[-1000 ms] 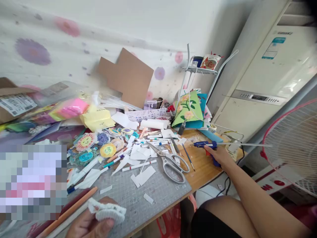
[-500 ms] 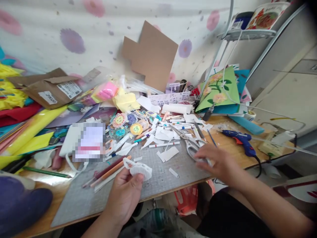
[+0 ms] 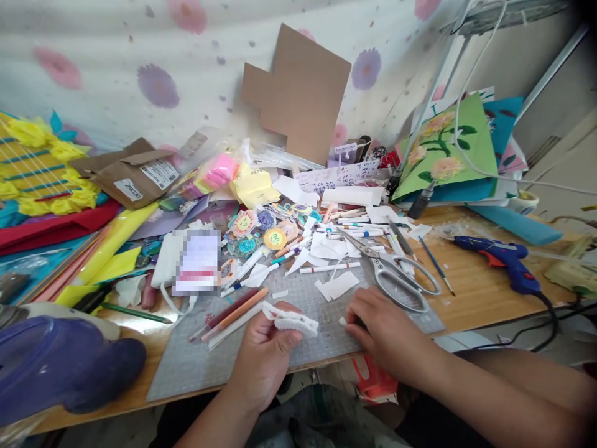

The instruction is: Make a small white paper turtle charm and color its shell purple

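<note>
My left hand (image 3: 265, 351) is closed on a white ruffled paper piece (image 3: 291, 321), held just above the grey cutting mat (image 3: 298, 305). My right hand (image 3: 380, 326) rests on the mat's near right part, fingers curled down on a small white paper scrap (image 3: 342, 322); whether it grips the scrap is unclear. Large silver scissors (image 3: 396, 283) lie just beyond the right hand. A blue glue gun (image 3: 501, 261) lies on the wooden table further right, away from both hands.
Markers, paper scraps and round paper flower stickers (image 3: 261, 233) litter the mat's far side. Coloured pencils (image 3: 233, 314) lie left of my left hand. A cardboard sheet (image 3: 298, 93), a green flower card (image 3: 448, 146), a brown parcel (image 3: 130, 174) and a purple object (image 3: 65, 361) surround the workspace.
My right hand left the glue gun, passed over the scissors and came down on the mat near the front edge. The view swung left and down; the left hand kept the ruffled piece.
</note>
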`<state>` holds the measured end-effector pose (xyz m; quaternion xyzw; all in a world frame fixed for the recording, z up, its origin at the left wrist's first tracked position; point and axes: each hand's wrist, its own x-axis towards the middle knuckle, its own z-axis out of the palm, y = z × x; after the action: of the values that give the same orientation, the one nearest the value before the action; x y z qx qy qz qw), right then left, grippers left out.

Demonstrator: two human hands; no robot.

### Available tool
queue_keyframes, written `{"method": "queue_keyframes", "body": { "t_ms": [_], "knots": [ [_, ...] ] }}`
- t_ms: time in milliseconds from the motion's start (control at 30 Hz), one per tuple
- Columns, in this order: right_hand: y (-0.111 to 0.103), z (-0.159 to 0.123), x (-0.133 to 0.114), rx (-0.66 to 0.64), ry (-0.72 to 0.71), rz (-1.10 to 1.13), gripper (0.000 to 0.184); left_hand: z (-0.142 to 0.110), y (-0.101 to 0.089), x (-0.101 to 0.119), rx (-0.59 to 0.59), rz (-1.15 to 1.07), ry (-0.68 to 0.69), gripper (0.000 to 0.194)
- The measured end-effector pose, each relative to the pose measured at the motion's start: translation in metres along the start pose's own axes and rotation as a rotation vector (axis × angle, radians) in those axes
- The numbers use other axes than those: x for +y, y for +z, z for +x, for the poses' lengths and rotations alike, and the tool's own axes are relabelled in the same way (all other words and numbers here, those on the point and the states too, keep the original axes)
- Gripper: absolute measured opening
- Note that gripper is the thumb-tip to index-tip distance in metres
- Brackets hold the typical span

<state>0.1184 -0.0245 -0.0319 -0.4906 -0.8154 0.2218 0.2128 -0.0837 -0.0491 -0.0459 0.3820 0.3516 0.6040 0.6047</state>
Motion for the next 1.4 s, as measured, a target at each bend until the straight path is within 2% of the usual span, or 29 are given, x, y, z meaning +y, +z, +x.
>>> {"method": "queue_keyframes", "body": {
  "t_ms": [100,267,333,400,533,733,1000,1300,1400],
  "knots": [
    [-0.010,-0.001,-0.006,-0.013,-0.010,0.183,0.012,-0.001,-0.002,-0.001,-0.073,0.040,-0.004,0.013],
    [-0.027,-0.003,-0.020,-0.054,0.051,0.901,0.018,-0.001,-0.007,-0.003,-0.163,0.098,-0.140,0.017],
    [-0.029,-0.002,-0.024,-0.079,0.043,1.013,0.019,-0.001,-0.008,-0.003,-0.208,0.109,-0.184,0.019],
    [-0.030,0.001,-0.026,-0.119,-0.002,1.018,0.018,-0.001,-0.008,-0.002,-0.235,0.108,-0.206,0.020],
    [-0.030,0.006,-0.028,-0.172,-0.133,0.855,0.012,-0.001,-0.010,-0.001,-0.250,0.112,-0.235,0.024],
    [-0.029,0.010,-0.029,-0.164,-0.221,0.748,0.009,-0.001,-0.011,0.000,-0.299,0.089,-0.250,0.024],
    [-0.029,0.010,-0.029,-0.192,-0.308,0.734,0.007,0.000,-0.012,0.001,-0.325,0.087,-0.290,0.027],
    [-0.032,0.009,-0.030,-0.163,-0.430,0.628,0.010,-0.001,-0.012,0.001,-0.310,0.085,-0.298,0.030],
    [-0.044,0.008,-0.019,-0.078,-0.405,0.625,0.011,0.000,-0.012,0.002,-0.315,0.068,-0.303,0.031]
  ]
}}
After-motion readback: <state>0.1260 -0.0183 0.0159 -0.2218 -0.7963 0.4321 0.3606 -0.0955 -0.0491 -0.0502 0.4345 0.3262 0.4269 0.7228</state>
